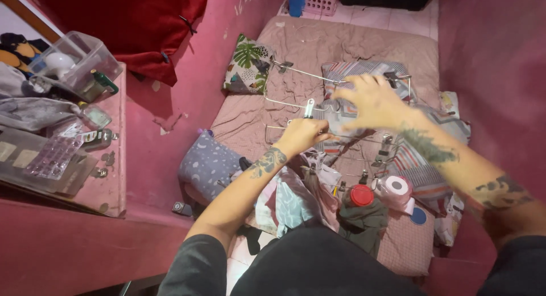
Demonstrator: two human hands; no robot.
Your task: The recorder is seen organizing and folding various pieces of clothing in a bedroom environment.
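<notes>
Dark lap (318,262) fills bottom centre; left hand (301,135) grips wire clip hanger (341,111) (partly hidden), right hand (372,102) blurred, fingers spread above it.

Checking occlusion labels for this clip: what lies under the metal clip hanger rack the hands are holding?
Under the wire clip rack show a rumpled pinkish-brown sheet and a striped pillow. Clothes hang from its near side. The left hand, the right hand and those clothes cover what lies beneath them.
</notes>
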